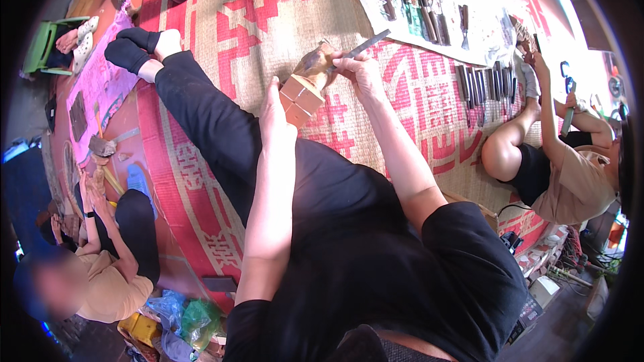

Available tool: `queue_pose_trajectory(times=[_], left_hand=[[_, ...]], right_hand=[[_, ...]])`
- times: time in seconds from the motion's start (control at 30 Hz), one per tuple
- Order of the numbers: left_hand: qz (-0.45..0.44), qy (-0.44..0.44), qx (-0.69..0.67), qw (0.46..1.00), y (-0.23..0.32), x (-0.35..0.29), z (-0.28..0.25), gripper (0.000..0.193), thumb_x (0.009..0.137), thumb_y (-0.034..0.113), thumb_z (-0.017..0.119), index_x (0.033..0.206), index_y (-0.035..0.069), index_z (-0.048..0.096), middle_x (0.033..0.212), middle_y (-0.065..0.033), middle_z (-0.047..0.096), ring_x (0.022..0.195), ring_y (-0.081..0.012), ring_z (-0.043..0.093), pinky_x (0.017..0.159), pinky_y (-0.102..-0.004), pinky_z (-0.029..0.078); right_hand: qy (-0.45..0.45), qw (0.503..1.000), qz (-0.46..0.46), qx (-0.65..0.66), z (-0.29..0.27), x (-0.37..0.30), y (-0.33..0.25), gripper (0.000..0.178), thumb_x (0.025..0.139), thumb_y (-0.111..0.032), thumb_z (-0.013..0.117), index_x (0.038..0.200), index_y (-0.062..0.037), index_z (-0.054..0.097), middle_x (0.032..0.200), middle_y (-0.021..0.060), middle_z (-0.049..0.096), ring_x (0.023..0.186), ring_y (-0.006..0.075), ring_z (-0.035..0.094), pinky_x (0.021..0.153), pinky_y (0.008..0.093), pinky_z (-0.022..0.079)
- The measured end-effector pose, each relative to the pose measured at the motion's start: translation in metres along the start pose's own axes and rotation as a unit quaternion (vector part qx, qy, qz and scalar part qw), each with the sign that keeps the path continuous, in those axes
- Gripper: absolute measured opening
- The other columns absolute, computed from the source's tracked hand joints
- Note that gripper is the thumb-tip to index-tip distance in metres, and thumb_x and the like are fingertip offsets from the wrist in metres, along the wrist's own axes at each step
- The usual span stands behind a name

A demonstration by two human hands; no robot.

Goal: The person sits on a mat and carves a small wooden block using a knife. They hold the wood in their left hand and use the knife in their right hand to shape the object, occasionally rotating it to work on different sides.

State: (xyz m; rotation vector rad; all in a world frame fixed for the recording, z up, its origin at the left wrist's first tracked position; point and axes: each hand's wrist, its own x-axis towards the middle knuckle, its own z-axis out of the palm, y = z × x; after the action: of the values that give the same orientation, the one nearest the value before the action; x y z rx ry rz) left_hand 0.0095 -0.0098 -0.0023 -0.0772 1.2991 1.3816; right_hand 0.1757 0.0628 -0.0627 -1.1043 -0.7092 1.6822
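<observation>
We sit on a red and straw-coloured woven mat, with a pale tool-strewn sheet at upper right and a row of dark-handled tools below it. A pink cloth and a green stool lie at upper left; co-workers sit at lower left and right. The mat bears blocky, character-like motifs we cannot read. At upper centre, our left hand grips the square-based wooden carving; our right hand closes around a flat metal tool beside it.
</observation>
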Motion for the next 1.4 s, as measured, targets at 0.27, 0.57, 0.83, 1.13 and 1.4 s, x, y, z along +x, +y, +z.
queue_pose_trajectory(times=[0.27, 0.57, 0.83, 1.13, 1.4], left_hand=[[-0.003, -0.011, -0.001, 1.000, -0.005, 0.008, -0.004, 0.048, 0.088, 0.034, 0.057, 0.120, 0.000, 0.045, 0.107, -0.0118, 0.056, 0.093, -0.0190, 0.060, 0.074, -0.0321, 0.052], [-0.006, -0.007, 0.003, 1.000, -0.001, 0.002, -0.002, 0.046, 0.088, 0.033, 0.057, 0.120, 0.001, 0.046, 0.108, -0.0119, 0.056, 0.092, -0.0194, 0.060, 0.074, -0.0330, 0.051], [-0.013, -0.018, -0.015, 1.000, -0.001, 0.005, -0.004, 0.047, 0.088, 0.033, 0.057, 0.121, 0.002, 0.045, 0.110, -0.0117, 0.056, 0.094, -0.0196, 0.060, 0.076, -0.0330, 0.051], [-0.010, -0.008, -0.009, 1.000, 0.005, 0.001, 0.000, 0.051, 0.090, 0.036, 0.053, 0.127, 0.003, 0.042, 0.117, -0.0108, 0.055, 0.102, -0.0187, 0.057, 0.081, -0.0322, 0.049], [-0.007, 0.007, -0.011, 1.000, 0.006, 0.007, -0.003, 0.046, 0.092, 0.037, 0.049, 0.123, 0.004, 0.046, 0.118, -0.0091, 0.056, 0.101, -0.0187, 0.057, 0.082, -0.0316, 0.048]], right_hand=[[0.012, 1.000, -0.009, -0.014, -0.006, 0.002, 0.007, 0.017, 0.073, -0.005, 0.065, 0.089, 0.0006, 0.065, 0.084, 0.0086, 0.066, 0.080, 0.0171, 0.061, 0.084, 0.0309, 0.043], [0.002, 1.000, 0.010, -0.009, -0.001, 0.000, 0.011, 0.017, 0.072, -0.004, 0.065, 0.088, 0.0003, 0.064, 0.082, 0.0078, 0.065, 0.082, 0.0163, 0.059, 0.086, 0.0302, 0.042], [-0.028, 0.998, -0.042, -0.032, 0.010, -0.012, 0.009, 0.016, 0.074, -0.005, 0.067, 0.088, 0.0028, 0.063, 0.078, 0.0080, 0.064, 0.068, 0.0129, 0.058, 0.075, 0.0282, 0.048], [-0.021, 0.997, -0.009, 0.073, 0.007, -0.009, 0.008, 0.016, 0.076, 0.003, 0.063, 0.092, 0.0029, 0.063, 0.083, 0.0087, 0.064, 0.070, 0.0142, 0.059, 0.074, 0.0260, 0.049], [0.022, 0.997, -0.010, 0.068, 0.003, 0.001, 0.014, 0.015, 0.076, 0.001, 0.062, 0.090, 0.0016, 0.064, 0.088, 0.0094, 0.066, 0.075, 0.0137, 0.061, 0.076, 0.0263, 0.048]])
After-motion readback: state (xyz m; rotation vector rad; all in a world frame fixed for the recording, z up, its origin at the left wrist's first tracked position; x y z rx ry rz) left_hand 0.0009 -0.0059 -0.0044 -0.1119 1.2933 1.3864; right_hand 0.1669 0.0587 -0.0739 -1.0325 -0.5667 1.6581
